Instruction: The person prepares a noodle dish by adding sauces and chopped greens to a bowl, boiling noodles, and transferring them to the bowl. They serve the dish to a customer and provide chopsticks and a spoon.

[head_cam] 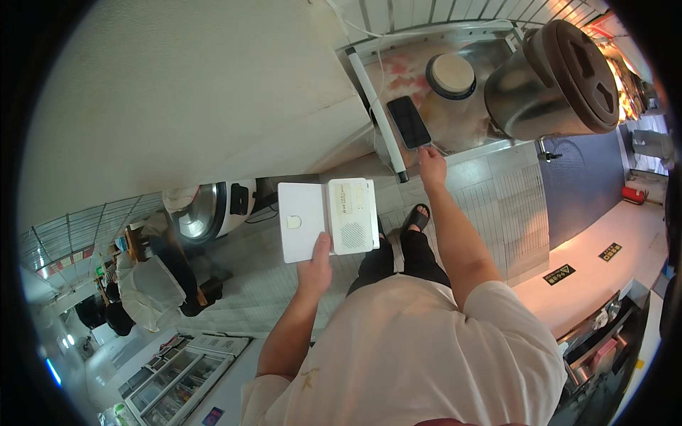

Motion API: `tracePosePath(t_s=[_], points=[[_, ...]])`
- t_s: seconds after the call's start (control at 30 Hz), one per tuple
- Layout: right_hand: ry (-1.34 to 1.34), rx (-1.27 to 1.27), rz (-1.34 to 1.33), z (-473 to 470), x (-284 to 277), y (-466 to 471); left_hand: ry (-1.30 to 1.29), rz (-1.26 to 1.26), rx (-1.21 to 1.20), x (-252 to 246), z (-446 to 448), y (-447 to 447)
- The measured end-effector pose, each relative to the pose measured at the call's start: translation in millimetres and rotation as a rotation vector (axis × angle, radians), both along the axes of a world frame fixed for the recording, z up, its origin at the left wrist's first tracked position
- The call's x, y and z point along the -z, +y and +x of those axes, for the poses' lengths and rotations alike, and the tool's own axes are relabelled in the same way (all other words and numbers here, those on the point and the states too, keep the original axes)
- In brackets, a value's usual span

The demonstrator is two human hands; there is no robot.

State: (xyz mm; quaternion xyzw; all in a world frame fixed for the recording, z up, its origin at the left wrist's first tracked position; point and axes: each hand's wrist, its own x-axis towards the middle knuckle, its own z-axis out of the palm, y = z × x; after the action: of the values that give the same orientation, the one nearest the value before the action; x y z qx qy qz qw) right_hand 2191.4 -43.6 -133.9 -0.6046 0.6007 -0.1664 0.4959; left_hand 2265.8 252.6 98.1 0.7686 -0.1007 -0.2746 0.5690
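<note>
My left hand (315, 263) grips the lower edge of a white plastic speaker box (352, 215) joined to a flat white panel (303, 213). The box has a round-holed grille and labels with writing. My right hand (432, 169) pinches at the bottom end of a smartphone (409, 122), where a white cable (439, 149) shows beside the fingers. The fingers hide the plug itself. Dark-screened, the phone lies on a metal-framed table (391, 133). Behind it stands a round container with a cream lid (453, 73).
A steel drink urn (533, 88) with a brown lid and a tap (546, 152) stands at the table's right. A rice cooker (213, 210) is at left. Further off are a person (152, 290), a glass-topped freezer (181, 381) and a red fire extinguisher (634, 195).
</note>
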Motion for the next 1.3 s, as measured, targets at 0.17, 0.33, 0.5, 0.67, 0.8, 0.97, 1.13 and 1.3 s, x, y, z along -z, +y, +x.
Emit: tracePosePath(t_s=[0.17, 0.33, 0.5, 0.67, 0.8, 0.97, 1.13, 1.3], points=[[-0.148, 0.114, 0.145, -5, -8, 1, -0.057, -0.035, 0.009, -11, 7, -8], [-0.266, 0.017, 0.23, -14, 4, -1, -0.037, 0.021, 0.032, -11, 21, 11], [-0.189, 0.012, 0.092, -17, 15, -3, -0.139, 0.067, 0.078, -5, 22, 23], [-0.255, 0.057, 0.096, -16, 10, 0, -0.085, -0.02, 0.056, 2, 22, 22], [-0.314, 0.029, 0.26, -31, -19, 10, 0.052, -0.089, 0.008, -2, 23, 25], [-0.467, -0.264, 0.498, -56, -140, 25, 0.107, -0.138, -0.051, -17, 37, 30], [-0.601, -0.753, 0.488, -69, -298, 49, 0.156, -0.421, 0.096, -40, 46, 36], [-0.49, -1.131, 0.17, -66, -369, 70, 0.241, -0.502, 0.065, -52, 31, 47]])
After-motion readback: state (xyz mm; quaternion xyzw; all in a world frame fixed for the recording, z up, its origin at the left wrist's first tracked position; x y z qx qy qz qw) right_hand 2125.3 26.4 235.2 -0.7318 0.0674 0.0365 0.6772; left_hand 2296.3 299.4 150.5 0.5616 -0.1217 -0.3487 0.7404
